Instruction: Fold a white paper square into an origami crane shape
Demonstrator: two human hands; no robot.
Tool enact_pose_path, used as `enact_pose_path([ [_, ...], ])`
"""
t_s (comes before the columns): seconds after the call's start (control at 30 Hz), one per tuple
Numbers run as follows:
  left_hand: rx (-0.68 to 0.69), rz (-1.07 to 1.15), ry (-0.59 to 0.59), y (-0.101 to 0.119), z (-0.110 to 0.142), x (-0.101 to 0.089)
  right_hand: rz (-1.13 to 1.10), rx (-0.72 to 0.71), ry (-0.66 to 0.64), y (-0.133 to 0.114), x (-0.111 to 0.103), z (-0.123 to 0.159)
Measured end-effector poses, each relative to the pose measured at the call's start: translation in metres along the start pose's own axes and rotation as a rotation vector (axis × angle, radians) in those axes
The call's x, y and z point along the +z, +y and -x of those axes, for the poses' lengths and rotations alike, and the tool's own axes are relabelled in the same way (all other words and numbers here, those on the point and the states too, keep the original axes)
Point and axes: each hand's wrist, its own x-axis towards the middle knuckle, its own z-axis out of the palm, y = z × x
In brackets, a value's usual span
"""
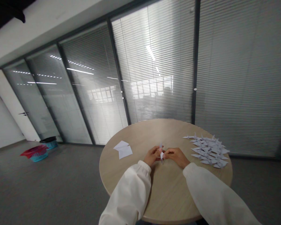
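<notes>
Over the middle of the round table, my left hand (152, 155) and my right hand (177, 156) meet around a small folded piece of white paper (162, 154). My left fingers are closed on it from one side, and the right thumb and forefinger pinch it from the other. A pointed tip sticks up beyond the fingers; part of the paper is hidden behind them. To the right, several white origami cranes (210, 151) stand bunched in rows, apart from my right hand. Loose white paper sheets (124, 150) lie to the left of my left hand.
The light wooden round table (168, 193) stands close to a glass partition with blinds (154, 68). On the floor at left are a blue basket with a red liner (37, 152) and another with a black liner (50, 142), near a white door (16, 106).
</notes>
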Motion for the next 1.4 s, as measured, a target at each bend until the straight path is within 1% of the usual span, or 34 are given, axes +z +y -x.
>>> enact_pose_path([
  [0.33, 0.003, 0.052, 0.001, 0.000, 0.002, 0.000, -0.007, 0.017, 0.016, -0.001, -0.002, 0.000],
  [0.6, -0.012, 0.061, -0.052, 0.004, 0.005, 0.004, -0.076, 0.035, 0.015, -0.003, 0.000, 0.000],
  [0.8, -0.021, 0.072, -0.072, 0.001, 0.004, 0.003, -0.120, 0.078, 0.013, 0.002, 0.000, -0.002],
  [1.4, 0.024, 0.072, -0.114, -0.007, 0.001, -0.001, 0.001, 0.028, -0.016, -0.001, -0.002, 0.000],
])
